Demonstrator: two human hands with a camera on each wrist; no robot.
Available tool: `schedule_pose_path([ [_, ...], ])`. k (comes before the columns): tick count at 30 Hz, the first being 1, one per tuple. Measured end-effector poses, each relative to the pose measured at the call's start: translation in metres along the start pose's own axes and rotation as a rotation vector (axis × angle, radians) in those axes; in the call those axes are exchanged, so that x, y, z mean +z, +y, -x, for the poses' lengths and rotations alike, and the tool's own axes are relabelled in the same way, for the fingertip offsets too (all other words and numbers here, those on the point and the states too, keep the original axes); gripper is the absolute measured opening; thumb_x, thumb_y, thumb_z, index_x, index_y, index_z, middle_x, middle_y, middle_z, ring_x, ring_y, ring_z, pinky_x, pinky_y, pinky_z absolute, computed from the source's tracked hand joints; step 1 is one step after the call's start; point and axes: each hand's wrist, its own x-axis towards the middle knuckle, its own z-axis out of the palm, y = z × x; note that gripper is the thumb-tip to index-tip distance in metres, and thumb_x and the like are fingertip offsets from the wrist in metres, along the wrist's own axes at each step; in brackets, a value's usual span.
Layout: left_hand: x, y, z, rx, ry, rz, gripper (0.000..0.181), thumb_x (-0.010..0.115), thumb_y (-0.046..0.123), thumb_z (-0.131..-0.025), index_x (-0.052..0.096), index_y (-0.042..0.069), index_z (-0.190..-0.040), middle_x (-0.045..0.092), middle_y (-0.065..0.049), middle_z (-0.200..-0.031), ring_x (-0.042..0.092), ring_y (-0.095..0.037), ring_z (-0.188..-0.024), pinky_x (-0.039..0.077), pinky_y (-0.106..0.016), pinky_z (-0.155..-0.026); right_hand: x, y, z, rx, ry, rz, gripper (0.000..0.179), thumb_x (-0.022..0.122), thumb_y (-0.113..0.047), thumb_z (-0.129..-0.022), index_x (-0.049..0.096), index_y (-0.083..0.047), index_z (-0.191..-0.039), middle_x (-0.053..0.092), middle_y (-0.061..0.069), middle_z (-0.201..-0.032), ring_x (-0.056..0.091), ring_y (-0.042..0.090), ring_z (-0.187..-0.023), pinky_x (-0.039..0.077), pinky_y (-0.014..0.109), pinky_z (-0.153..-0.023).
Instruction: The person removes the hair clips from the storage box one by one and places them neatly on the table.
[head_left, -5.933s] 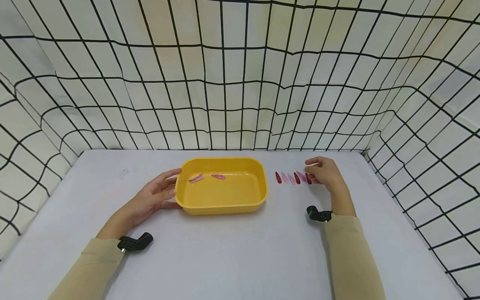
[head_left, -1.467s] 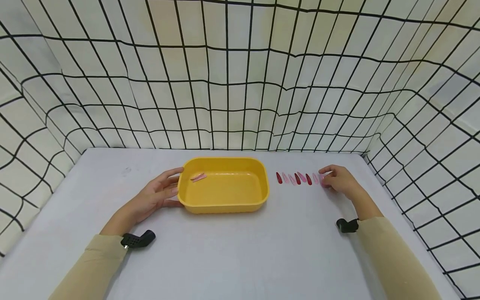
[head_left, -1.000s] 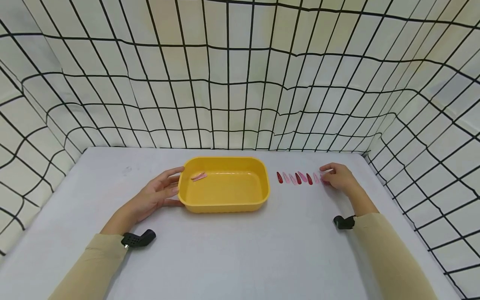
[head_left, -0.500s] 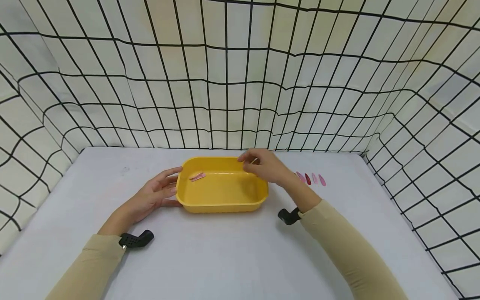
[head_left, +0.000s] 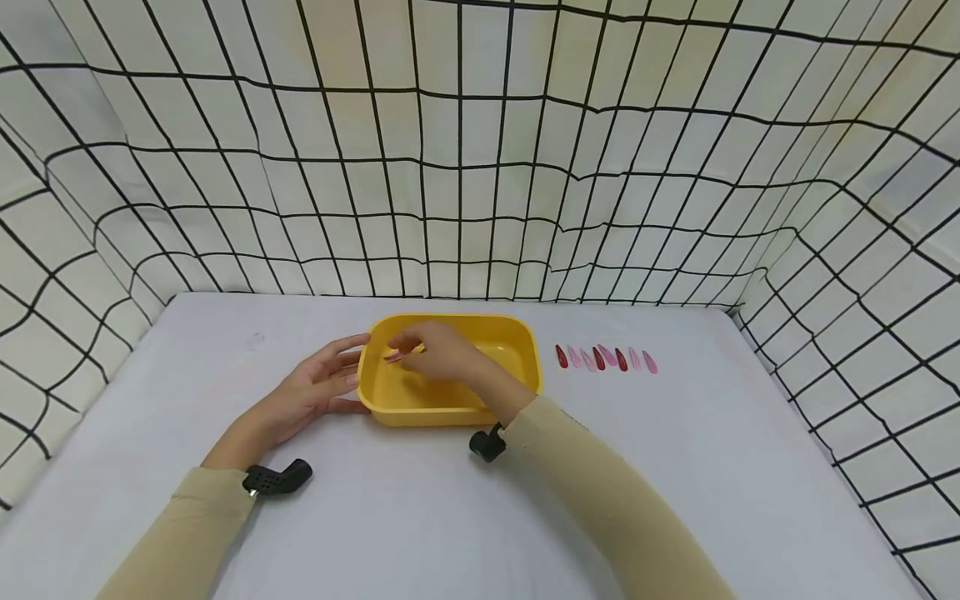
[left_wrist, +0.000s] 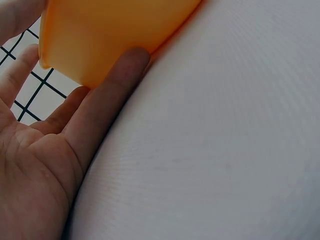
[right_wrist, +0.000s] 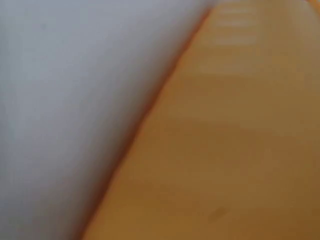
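Note:
A yellow plastic tray [head_left: 450, 417] stands on the white table. My left hand [head_left: 315, 387] rests against its left side, fingers spread and mostly straight; the left wrist view shows the fingers [left_wrist: 107, 95] touching the tray's outer wall. My right hand [head_left: 438, 354], blurred, reaches into the tray from the right. Its thumb and forefinger are at the pink hair clips [head_left: 393, 356] near the tray's left end, with a gap between the fingertips. The fingers partly cover these clips. Only the tray wall [right_wrist: 225, 150] and tabletop show in the right wrist view.
Right of the tray lies a row of several snap hair clips, including a dark red clip [head_left: 562, 357] at its left end and a pink clip [head_left: 649, 362] at its right end. Black netting [head_left: 480, 167] over white cloth encloses the table's back and sides.
After setting a pink clip at the row's right end, my right hand has swept left into the tray. A separate pink clip has left the tray since the earliest frame. My left hand stays put.

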Motion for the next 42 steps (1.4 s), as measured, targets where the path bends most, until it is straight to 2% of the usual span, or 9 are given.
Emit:
schedule_pose_path([
  [7,0.0,0.003,0.0,-0.005,0.007,-0.008,0.06,0.05,0.009,-0.104,0.024,0.018,-0.158,0.021,-0.023,-0.16,0.054,-0.028,-0.128,0.057,-0.049,-0.092,0.009,-0.003,-0.001,0.058,-0.023,0.045,0.033,0.059,-0.012,-0.097,0.068,-0.015,-0.128,0.068,-0.004,-0.124,0.058,0.013,-0.116,0.046,0.026,-0.105],
  [13,-0.002,0.002,0.0,-0.017,0.015,-0.009,0.061,0.05,0.009,-0.104,0.024,0.018,-0.158,0.021,-0.022,-0.161,0.054,-0.028,-0.128,0.057,-0.049,-0.092,0.007,-0.001,0.001,0.097,0.018,0.067,0.034,0.057,-0.009,-0.095,0.068,-0.017,-0.126,0.067,-0.002,-0.123,0.057,0.015,-0.115,0.046,0.029,-0.105],
  [18,-0.002,0.002,0.001,-0.019,0.018,-0.009,0.061,0.051,0.01,-0.104,0.025,0.018,-0.158,0.021,-0.022,-0.16,0.055,-0.027,-0.127,0.057,-0.049,-0.092,0.008,-0.002,-0.006,0.047,-0.009,0.168,0.043,0.053,-0.007,-0.097,0.061,-0.016,-0.137,0.061,-0.002,-0.139,0.05,0.016,-0.134,0.036,0.03,-0.117],
  [22,-0.002,0.003,0.002,-0.018,0.016,-0.009,0.061,0.051,0.01,-0.104,0.025,0.019,-0.158,0.021,-0.022,-0.161,0.057,-0.027,-0.126,0.057,-0.049,-0.092,0.01,-0.005,-0.009,0.007,-0.066,0.214,0.043,0.05,-0.005,-0.098,0.06,-0.015,-0.139,0.063,-0.003,-0.137,0.051,0.013,-0.133,0.034,0.026,-0.117],
  [25,-0.002,0.003,0.002,-0.02,0.019,-0.011,0.061,0.051,0.01,-0.104,0.025,0.019,-0.158,0.021,-0.022,-0.161,0.056,-0.028,-0.127,0.057,-0.049,-0.092,0.008,-0.006,-0.003,0.033,-0.083,0.218,0.04,0.051,-0.007,-0.1,0.062,-0.016,-0.137,0.064,-0.004,-0.134,0.053,0.012,-0.131,0.036,0.026,-0.116],
  [29,-0.001,0.003,0.001,-0.02,0.024,-0.008,0.061,0.05,0.009,-0.104,0.024,0.018,-0.158,0.021,-0.022,-0.161,0.054,-0.03,-0.128,0.057,-0.049,-0.092,0.0,0.001,0.014,0.113,-0.071,0.207,0.035,0.059,-0.018,-0.099,0.065,-0.019,-0.134,0.066,-0.005,-0.129,0.056,0.012,-0.124,0.042,0.029,-0.112],
  [32,0.0,0.003,0.001,-0.023,0.029,-0.004,0.061,0.051,0.009,-0.104,0.024,0.018,-0.158,0.022,-0.021,-0.161,0.055,-0.032,-0.127,0.057,-0.049,-0.092,-0.01,0.011,0.024,0.142,-0.082,0.13,0.031,0.063,-0.018,-0.098,0.067,-0.014,-0.128,0.068,0.0,-0.115,0.066,0.011,-0.101,0.05,0.028,-0.098],
  [35,-0.001,0.002,0.0,-0.021,0.024,-0.001,0.061,0.05,0.008,-0.104,0.025,0.019,-0.158,0.022,-0.021,-0.16,0.055,-0.031,-0.127,0.057,-0.05,-0.092,-0.019,0.02,0.029,0.151,-0.089,0.1,0.026,0.063,-0.012,-0.097,0.069,-0.011,-0.122,0.066,0.002,-0.104,0.064,0.011,-0.086,0.051,0.025,-0.085],
  [42,0.0,0.001,0.001,-0.029,0.029,-0.011,0.061,0.051,0.01,-0.104,0.025,0.019,-0.158,0.022,-0.021,-0.161,0.056,-0.029,-0.127,0.057,-0.049,-0.092,-0.024,0.032,0.028,0.153,-0.059,0.168,0.021,0.073,-0.012,-0.09,0.073,-0.015,-0.11,0.065,0.001,-0.099,0.057,0.017,-0.091,0.05,0.026,-0.081],
])
